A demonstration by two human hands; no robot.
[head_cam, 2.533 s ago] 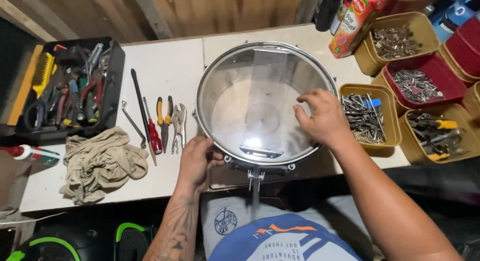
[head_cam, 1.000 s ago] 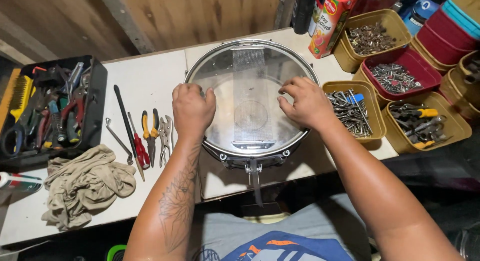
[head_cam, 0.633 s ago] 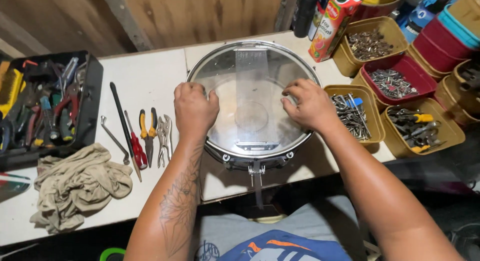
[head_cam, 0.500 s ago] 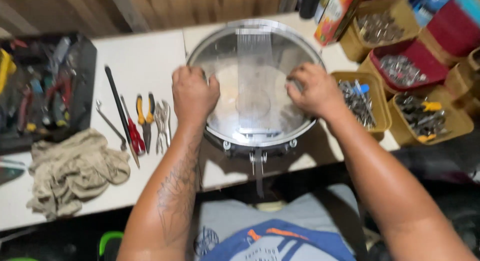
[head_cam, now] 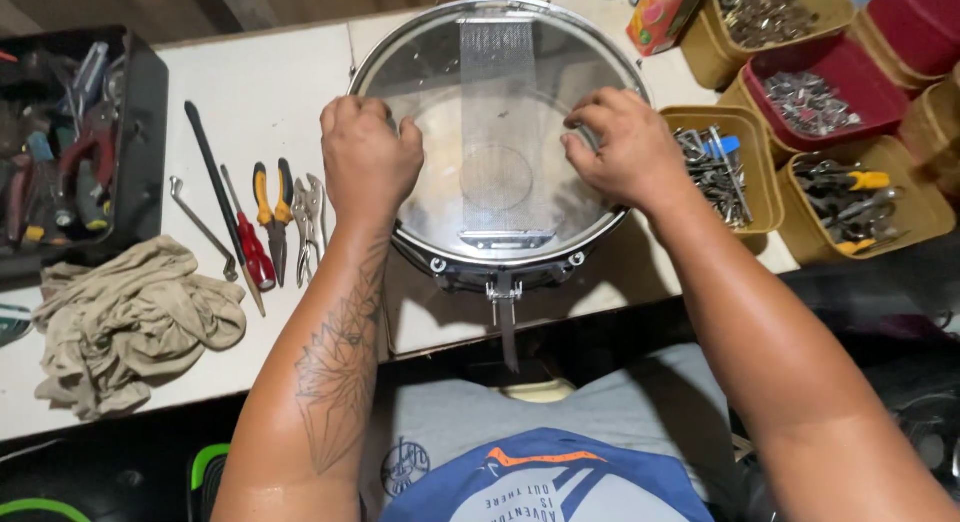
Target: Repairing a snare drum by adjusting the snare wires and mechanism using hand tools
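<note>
Snare drum [head_cam: 500,162] on white workbench [head_cam: 280,82]

Even, fairly bright overhead light on the pale worktop [head_cam: 290,72]. The clear, round, metal-rimmed drum head [head_cam: 500,132] carries soft glare and milky reflections. Short, soft shadows fall under the left hand [head_cam: 365,162], the right hand [head_cam: 625,147] and the crumpled beige rag [head_cam: 130,322]. The lower frame is dim. The black tool tray [head_cam: 70,152] at the left edge is slightly blurred and stretched.

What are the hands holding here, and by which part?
Both the left hand and right hand press on the snare drum, at opposite sides of its clear head.
</note>
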